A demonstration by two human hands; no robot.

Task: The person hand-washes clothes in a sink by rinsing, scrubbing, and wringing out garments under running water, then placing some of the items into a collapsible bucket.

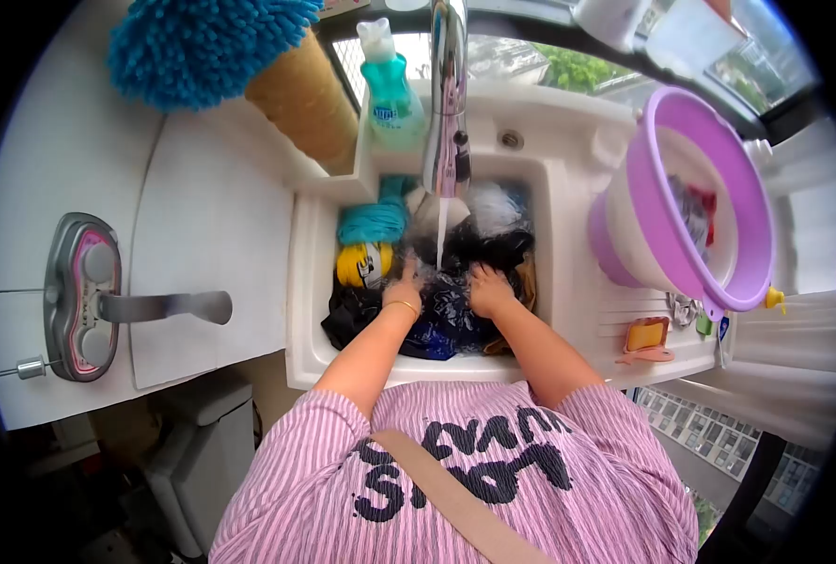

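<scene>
Water runs from the chrome faucet (449,103) into a white sink (307,282) full of wet clothes. My left hand (405,289) lies on the dark clothes (441,315) left of the stream, a bracelet at its wrist; its fingers are spread and partly in the water. On the other side of the stream, my right hand (489,287) rests on the black cloth with its fingers apart. A yellow cloth (363,264) and a teal cloth (373,223) lie beyond my left hand. White cloth (498,209) floats at the sink's far right.
A purple-rimmed bucket (598,235) holding cloth stands right of the sink. A green soap bottle (391,94) is behind the sink, with a blue duster (211,47) at the upper left. An orange soap bar (645,335) sits at the right ledge, a grey-handled device (84,296) at the left.
</scene>
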